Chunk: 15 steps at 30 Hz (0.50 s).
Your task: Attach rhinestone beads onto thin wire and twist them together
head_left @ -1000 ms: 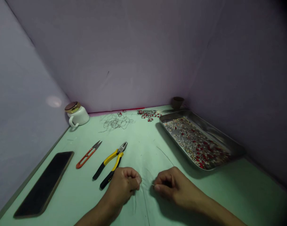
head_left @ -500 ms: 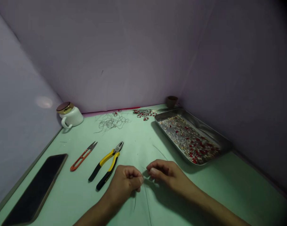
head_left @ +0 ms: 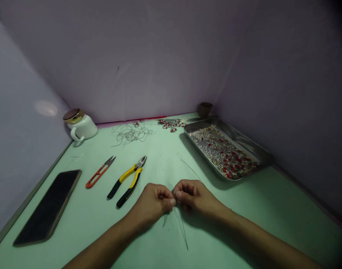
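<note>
Close together over the green tabletop, my two hands pinch a thin wire whose loose end hangs down between them. The thumb and forefinger of my left hand are pressed together on it. My right hand is closed at the fingertips, almost touching the left ones. What lies right between the fingertips is too small to make out. Another thin wire length reaches out beyond my right hand. Left of my left hand lie pliers with yellow and black handles.
Orange thread snips and a dark phone lie at left. A white lidded mug stands behind them. Tangled wire and red-beaded pieces lie at the back. A metal tray of beads and a small brown pot are at right.
My hands have come together, the gap between their fingertips closing. The view has tipped down, so the table's things sit higher. The hanging wire has shifted.
</note>
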Motion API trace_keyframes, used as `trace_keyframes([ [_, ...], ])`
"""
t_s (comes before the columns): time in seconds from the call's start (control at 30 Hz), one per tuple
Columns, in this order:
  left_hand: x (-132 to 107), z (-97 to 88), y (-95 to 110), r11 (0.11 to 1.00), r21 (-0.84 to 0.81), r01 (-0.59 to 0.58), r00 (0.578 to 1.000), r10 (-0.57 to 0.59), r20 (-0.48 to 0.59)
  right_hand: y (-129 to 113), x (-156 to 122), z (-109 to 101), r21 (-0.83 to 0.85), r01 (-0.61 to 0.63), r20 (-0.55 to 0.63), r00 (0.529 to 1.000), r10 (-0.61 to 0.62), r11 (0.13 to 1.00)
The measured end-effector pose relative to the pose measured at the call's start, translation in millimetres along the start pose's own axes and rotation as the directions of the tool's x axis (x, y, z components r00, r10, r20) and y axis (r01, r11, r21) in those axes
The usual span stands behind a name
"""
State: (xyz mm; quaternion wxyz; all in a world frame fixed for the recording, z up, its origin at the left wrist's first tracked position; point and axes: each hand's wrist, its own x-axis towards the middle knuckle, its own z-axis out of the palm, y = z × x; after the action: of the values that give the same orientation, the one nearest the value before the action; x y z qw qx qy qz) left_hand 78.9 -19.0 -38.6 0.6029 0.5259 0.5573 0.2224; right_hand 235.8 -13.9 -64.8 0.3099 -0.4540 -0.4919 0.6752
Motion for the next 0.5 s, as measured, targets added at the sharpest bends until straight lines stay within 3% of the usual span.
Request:
trace_keyframes([
  [0.13,-3.7,-3.1,3.9,0.999,0.031,0.011,0.998,-0.013,0.059,2.8,0.8,3.1,-0.028,0.017,-0.05,0.999,-0.019,0.999],
  [0.33,-4.8,-17.1,3.2,0.987,0.156,0.025,0.987,-0.049,0.153,0.3,-1.2,3.9,-0.046,-0.018,-0.007,1.0,0.018,0.999],
  [0.43,-5.1,-22.1,5.8,0.969,0.246,-0.032,0.99,-0.004,0.144,-1.4,-2.5,2.9,-0.026,-0.043,0.04,0.998,0.044,0.999],
  [0.5,-4.8,-20.4,8.4,0.977,0.212,-0.015,0.996,-0.005,0.091,-1.1,-2.9,2.5,0.006,-0.034,0.064,0.997,0.034,0.999],
])
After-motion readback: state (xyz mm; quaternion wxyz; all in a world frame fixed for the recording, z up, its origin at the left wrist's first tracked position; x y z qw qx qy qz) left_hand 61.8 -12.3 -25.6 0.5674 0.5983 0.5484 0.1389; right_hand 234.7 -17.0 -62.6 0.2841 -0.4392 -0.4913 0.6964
